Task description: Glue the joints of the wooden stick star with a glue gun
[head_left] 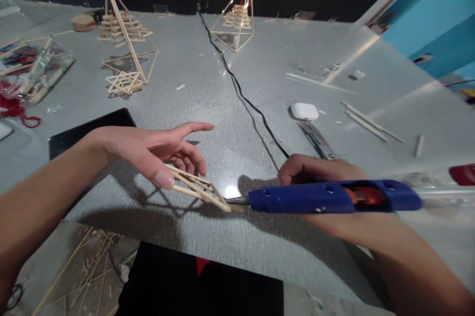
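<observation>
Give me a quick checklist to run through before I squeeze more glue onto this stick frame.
1. Left hand gripping the stick frame: ok, thumb and fingers pinch it.
2. Glue gun held in right hand: ok.
3. Nozzle tip at the frame's corner: ok, seems to touch.
4. Fingers clear of the nozzle: ok, at the frame's far end.
5. Black cord clear of the frame: ok.
6. Glue flowing: cannot tell.
</observation>
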Action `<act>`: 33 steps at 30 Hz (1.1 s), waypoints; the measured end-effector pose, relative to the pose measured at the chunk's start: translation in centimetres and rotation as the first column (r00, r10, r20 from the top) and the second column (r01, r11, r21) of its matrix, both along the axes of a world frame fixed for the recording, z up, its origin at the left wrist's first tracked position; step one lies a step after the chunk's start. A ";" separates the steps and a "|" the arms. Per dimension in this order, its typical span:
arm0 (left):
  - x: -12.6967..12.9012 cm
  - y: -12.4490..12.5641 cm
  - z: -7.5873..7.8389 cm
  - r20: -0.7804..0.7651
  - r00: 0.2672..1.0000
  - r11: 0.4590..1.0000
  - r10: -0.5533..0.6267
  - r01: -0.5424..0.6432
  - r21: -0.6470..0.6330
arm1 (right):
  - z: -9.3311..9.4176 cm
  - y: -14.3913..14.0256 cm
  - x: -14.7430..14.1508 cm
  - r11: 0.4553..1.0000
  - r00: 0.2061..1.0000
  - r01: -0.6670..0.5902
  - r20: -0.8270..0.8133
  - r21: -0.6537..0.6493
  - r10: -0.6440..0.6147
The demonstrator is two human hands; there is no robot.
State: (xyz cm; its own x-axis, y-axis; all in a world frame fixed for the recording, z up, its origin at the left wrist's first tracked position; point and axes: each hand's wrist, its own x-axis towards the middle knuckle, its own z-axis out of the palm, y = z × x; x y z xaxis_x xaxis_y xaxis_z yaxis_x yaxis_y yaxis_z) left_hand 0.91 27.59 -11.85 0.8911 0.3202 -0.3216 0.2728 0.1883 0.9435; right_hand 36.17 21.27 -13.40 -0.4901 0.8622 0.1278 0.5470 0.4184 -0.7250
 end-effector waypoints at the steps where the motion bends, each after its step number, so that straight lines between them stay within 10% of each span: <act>1: 0.0 0.0 -0.1 0.019 1.000 1.000 0.005 -0.005 -0.002 | 0.0 0.0 0.0 1.000 1.000 -0.004 0.000 0.004 0.004; 33: 0.0 0.5 -0.5 -0.057 0.998 0.999 0.035 -0.035 -0.002 | 0.3 -0.1 0.6 0.990 0.998 -0.064 0.023 0.124 0.062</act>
